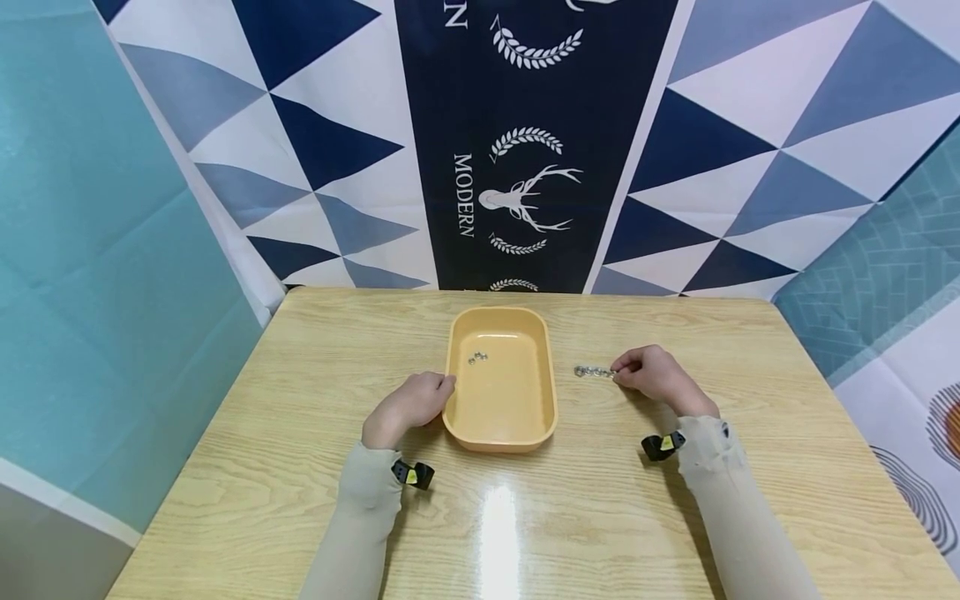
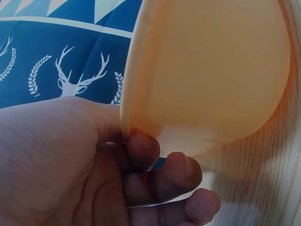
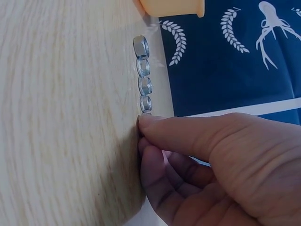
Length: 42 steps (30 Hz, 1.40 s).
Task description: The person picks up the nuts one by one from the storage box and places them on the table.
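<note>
Here we are, and the tray [image 1: 498, 417] sits at the middle of it all: the left hand [image 1: 412, 404] has its left wall, fingers curled in close at the rim, a proper hold, while out to the tray's right the right hand [image 1: 656, 373] works with thumb and fingertip nearly together. They're pinching the end piece [image 3: 146, 114], the one farthest from the tray, though the thumb hides most of it and I can't tell how firm that nip is. The rest of the row of shiny pieces [image 1: 579, 371] runs from there back toward the tray, each touching its neighbour or as good as. And there's the danger! They look slick and tiny; too shallow a pinch, I'd say, and that end piece pops loose and skitters away from the tray. Push instead of lift, and the nudge could run down the line and knock it crooked. Now look inside the tray: three small pieces [image 1: 477, 356] huddle by its left wall, very near where that left hand grips. A sharp tug or tilt there would probably send them sliding across the tray's floor. And the stretch between row and tray is bare table [image 1: 566, 408], so a weak hold over it could mean a drop short of the rim.
</note>
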Each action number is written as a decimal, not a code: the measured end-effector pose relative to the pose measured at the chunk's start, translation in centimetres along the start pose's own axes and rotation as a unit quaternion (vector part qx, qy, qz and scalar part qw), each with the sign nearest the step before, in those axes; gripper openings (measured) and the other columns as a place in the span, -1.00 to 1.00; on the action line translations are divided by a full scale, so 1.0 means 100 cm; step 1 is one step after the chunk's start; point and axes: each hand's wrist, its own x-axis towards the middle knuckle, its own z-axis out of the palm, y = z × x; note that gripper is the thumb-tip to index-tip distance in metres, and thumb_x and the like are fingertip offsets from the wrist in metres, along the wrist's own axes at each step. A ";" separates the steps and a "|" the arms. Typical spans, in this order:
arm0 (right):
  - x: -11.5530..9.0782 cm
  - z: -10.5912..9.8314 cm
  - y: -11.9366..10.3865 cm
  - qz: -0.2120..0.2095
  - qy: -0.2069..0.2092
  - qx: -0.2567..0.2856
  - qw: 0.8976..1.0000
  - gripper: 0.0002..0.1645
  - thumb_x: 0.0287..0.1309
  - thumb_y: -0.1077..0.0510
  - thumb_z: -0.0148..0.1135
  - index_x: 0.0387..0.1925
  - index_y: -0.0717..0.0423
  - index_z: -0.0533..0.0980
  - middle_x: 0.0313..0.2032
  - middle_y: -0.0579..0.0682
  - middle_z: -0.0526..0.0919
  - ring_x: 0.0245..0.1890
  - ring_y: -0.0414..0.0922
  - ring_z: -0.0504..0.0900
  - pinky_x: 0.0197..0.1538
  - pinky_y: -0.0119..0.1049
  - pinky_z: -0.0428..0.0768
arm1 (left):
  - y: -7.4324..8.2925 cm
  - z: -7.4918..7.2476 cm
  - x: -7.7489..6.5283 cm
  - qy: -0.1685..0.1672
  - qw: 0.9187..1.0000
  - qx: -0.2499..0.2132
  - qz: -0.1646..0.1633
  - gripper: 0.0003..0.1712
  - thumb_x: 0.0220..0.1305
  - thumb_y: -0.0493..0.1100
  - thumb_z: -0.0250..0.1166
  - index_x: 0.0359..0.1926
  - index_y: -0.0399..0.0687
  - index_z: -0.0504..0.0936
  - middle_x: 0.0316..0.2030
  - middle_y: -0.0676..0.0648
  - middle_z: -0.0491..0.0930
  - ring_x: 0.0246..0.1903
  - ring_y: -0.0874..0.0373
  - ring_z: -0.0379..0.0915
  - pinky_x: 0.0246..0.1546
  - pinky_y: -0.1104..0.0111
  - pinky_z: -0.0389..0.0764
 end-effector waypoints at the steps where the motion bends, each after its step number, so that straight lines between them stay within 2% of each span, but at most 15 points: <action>1: 0.000 0.000 0.000 0.001 0.001 -0.001 1.000 -0.76 0.35 0.20 0.30 -0.05 0.27 0.68 -0.23 0.10 0.72 -0.27 -0.13 0.58 -0.13 -0.22 0.55 | 0.000 0.000 0.000 0.000 1.000 -0.001 -0.001 -0.40 0.67 0.05 -0.24 -0.35 -0.14 0.60 -0.56 -0.05 0.41 -0.62 0.13 0.29 -0.44 0.31 0.38; 15: -0.001 -0.002 0.000 0.002 0.002 -0.005 1.000 -0.76 0.34 0.19 0.32 -0.05 0.28 0.68 -0.24 0.09 0.72 -0.27 -0.11 0.58 -0.15 -0.25 0.55 | 0.001 0.000 -0.001 0.001 1.000 0.000 -0.002 -0.40 0.67 0.04 -0.24 -0.34 -0.14 0.59 -0.55 -0.06 0.41 -0.60 0.12 0.30 -0.41 0.30 0.39; 22: -0.004 -0.005 0.000 0.002 -0.005 -0.018 1.000 -0.79 0.34 0.23 0.30 -0.08 0.29 0.68 -0.28 0.08 0.70 -0.31 -0.11 0.57 -0.18 -0.25 0.54 | 0.000 0.001 -0.002 -0.002 1.000 0.001 0.007 -0.40 0.68 0.04 -0.26 -0.34 -0.13 0.59 -0.56 -0.05 0.40 -0.62 0.12 0.28 -0.42 0.29 0.39; 33: -0.010 -0.014 -0.005 0.003 -0.010 -0.053 0.999 -0.83 0.30 0.30 0.29 -0.13 0.33 0.66 -0.28 0.13 0.69 -0.31 -0.07 0.57 -0.19 -0.21 0.54 | 0.003 0.000 -0.001 -0.002 1.000 0.006 0.001 -0.41 0.67 0.05 -0.25 -0.34 -0.11 0.59 -0.55 -0.06 0.41 -0.60 0.12 0.29 -0.40 0.29 0.40; 42: -0.005 -0.020 -0.018 -0.022 -0.004 -0.059 0.998 -0.76 0.37 0.25 0.23 -0.07 0.36 0.64 -0.21 0.19 0.71 -0.26 -0.05 0.63 -0.16 -0.17 0.59 | 0.002 -0.001 -0.001 -0.003 1.000 0.008 -0.002 -0.42 0.67 0.05 -0.25 -0.36 -0.08 0.57 -0.54 -0.06 0.40 -0.60 0.12 0.28 -0.40 0.30 0.38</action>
